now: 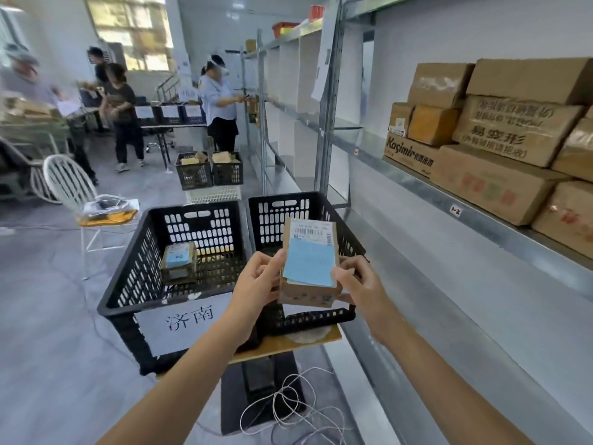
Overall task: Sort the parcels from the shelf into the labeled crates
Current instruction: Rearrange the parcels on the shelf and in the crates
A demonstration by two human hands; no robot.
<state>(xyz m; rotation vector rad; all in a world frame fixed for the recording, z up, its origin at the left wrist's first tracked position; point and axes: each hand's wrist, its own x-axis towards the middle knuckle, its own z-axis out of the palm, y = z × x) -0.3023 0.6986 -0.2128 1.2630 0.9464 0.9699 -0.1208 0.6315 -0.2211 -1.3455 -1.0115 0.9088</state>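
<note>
head view: left hand (256,285) and right hand (359,284) both grip a small parcel (309,263) over the right crate (348,239); another parcel (178,261) sits inside the left crate (128,277).

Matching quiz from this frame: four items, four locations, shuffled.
Items
1. held parcel
2. small parcel
3. string
4. boxes

Locations
A. on the shelf
B. in the left crate
C. on the floor
D. gripped by left hand and right hand

Pairs: 1-D, 2-B, 3-C, 4-A
</note>
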